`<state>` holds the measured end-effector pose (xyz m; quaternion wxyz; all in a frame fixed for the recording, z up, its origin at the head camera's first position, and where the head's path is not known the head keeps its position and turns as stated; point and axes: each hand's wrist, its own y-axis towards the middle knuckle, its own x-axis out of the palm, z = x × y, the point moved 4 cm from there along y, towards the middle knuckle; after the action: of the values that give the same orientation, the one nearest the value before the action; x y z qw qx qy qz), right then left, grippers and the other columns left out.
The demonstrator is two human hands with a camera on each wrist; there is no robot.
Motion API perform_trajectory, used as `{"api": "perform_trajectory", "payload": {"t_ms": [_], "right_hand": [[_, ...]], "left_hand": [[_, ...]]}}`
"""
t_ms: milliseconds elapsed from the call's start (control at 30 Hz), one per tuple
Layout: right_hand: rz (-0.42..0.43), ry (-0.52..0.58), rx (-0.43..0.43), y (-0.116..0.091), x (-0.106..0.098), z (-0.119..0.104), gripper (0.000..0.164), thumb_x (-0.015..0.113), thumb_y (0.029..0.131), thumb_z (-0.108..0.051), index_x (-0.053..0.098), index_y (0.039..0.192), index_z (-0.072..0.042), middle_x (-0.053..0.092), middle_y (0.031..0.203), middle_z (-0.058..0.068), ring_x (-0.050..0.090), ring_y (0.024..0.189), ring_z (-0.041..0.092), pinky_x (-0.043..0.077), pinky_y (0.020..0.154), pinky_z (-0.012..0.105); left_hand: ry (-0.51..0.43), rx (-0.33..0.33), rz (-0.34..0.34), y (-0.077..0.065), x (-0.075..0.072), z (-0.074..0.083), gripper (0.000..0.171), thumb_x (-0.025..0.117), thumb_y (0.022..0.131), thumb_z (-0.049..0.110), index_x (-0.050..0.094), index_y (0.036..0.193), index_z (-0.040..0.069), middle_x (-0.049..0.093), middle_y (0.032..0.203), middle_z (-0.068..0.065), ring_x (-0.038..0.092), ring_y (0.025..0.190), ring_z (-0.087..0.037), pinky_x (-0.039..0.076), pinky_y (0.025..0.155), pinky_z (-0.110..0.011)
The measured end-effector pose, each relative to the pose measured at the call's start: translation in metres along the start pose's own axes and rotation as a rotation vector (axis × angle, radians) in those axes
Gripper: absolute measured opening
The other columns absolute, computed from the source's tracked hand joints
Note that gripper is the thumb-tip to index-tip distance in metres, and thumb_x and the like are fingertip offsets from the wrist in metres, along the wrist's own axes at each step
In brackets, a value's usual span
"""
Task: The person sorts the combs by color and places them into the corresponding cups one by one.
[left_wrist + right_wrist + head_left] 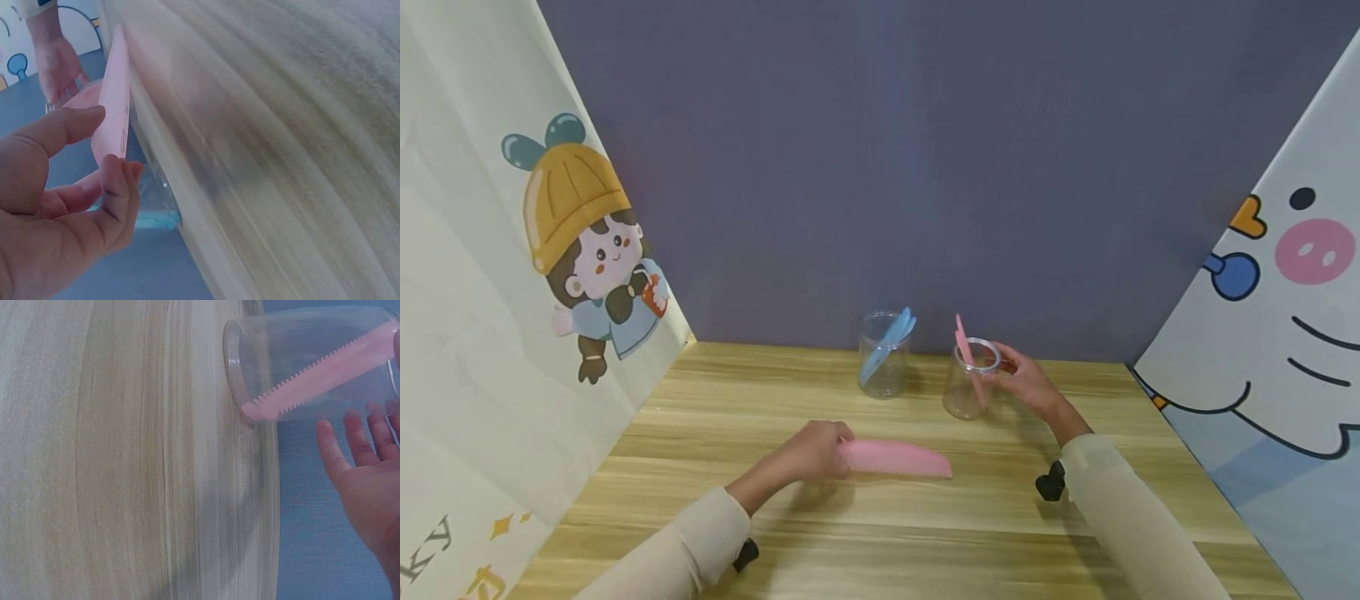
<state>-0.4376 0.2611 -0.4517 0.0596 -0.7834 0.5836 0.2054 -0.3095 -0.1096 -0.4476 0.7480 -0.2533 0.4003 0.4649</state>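
My left hand point(820, 448) pinches one end of a wide pink comb point(898, 460), held over the wooden table with its teeth toward me. In the left wrist view that comb point(114, 100) appears nearly edge-on between thumb and fingers. At the right, my right hand point(1024, 382) holds the side of a clear jar point(958, 402) near its rim. A slim pink toothed comb point(325, 372) leans inside this jar, its top sticking out. Another clear jar point(883, 387) stands to the left with slim blue pieces point(887, 346) leaning in it.
Both jars stand near the back of the wooden table point(760, 375), before a dark grey-blue panel point(887, 167). Printed cartoon panels stand at the left point(460, 292) and right point(1285, 350). Small black items point(1051, 482) sit at both cuffs.
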Motion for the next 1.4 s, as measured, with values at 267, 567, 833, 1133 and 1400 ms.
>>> {"api": "perform_trajectory", "payload": {"t_ms": [267, 567, 833, 1133, 1400], "right_hand": [[0.005, -0.018, 0.008, 0.000, 0.000, 0.001, 0.075, 0.072, 0.097, -0.021, 0.033, 0.159, -0.008, 0.047, 0.150, 0.028, 0.045, 0.140, 0.044, 0.051, 0.088, 0.014], [0.000, 0.000, 0.015, 0.000, 0.000, 0.001, 0.074, 0.072, 0.096, -0.020, 0.034, 0.159, -0.008, 0.046, 0.151, 0.028, 0.045, 0.139, 0.043, 0.052, 0.088, 0.015], [-0.005, 0.009, 0.008, 0.000, 0.000, 0.000, 0.074, 0.072, 0.097, -0.020, 0.034, 0.159, -0.007, 0.045, 0.152, 0.029, 0.043, 0.140, 0.045, 0.051, 0.088, 0.014], [-0.011, 0.024, 0.006, 0.000, 0.000, 0.001, 0.073, 0.071, 0.097, -0.018, 0.033, 0.159, -0.006, 0.044, 0.152, 0.030, 0.042, 0.141, 0.046, 0.051, 0.088, 0.013], [-0.016, 0.024, 0.012, 0.000, 0.000, 0.001, 0.074, 0.071, 0.097, -0.020, 0.033, 0.159, -0.007, 0.045, 0.153, 0.028, 0.042, 0.142, 0.045, 0.052, 0.088, 0.016]], "left_hand": [[-0.123, -0.062, 0.025, 0.008, -0.012, -0.004, 0.048, 0.082, 0.069, 0.005, 0.072, 0.116, 0.001, 0.074, 0.087, -0.006, 0.064, 0.073, -0.011, 0.052, 0.062, -0.024], [-0.359, -0.191, 0.037, 0.012, -0.016, -0.008, 0.051, 0.084, 0.071, 0.001, 0.071, 0.121, 0.002, 0.071, 0.089, -0.005, 0.063, 0.075, -0.014, 0.052, 0.064, -0.024], [-0.421, -0.213, 0.075, 0.018, -0.016, -0.006, 0.054, 0.090, 0.070, 0.003, 0.072, 0.121, 0.002, 0.074, 0.098, -0.006, 0.066, 0.084, -0.014, 0.057, 0.071, -0.026], [-0.481, -0.163, 0.096, 0.024, -0.025, -0.001, 0.056, 0.089, 0.073, 0.005, 0.071, 0.125, -0.001, 0.075, 0.097, -0.006, 0.064, 0.084, -0.011, 0.054, 0.072, -0.023], [-0.517, -0.152, 0.110, 0.033, -0.040, 0.007, 0.053, 0.088, 0.076, 0.009, 0.072, 0.126, 0.002, 0.073, 0.096, -0.005, 0.063, 0.084, -0.010, 0.053, 0.072, -0.023]]}}
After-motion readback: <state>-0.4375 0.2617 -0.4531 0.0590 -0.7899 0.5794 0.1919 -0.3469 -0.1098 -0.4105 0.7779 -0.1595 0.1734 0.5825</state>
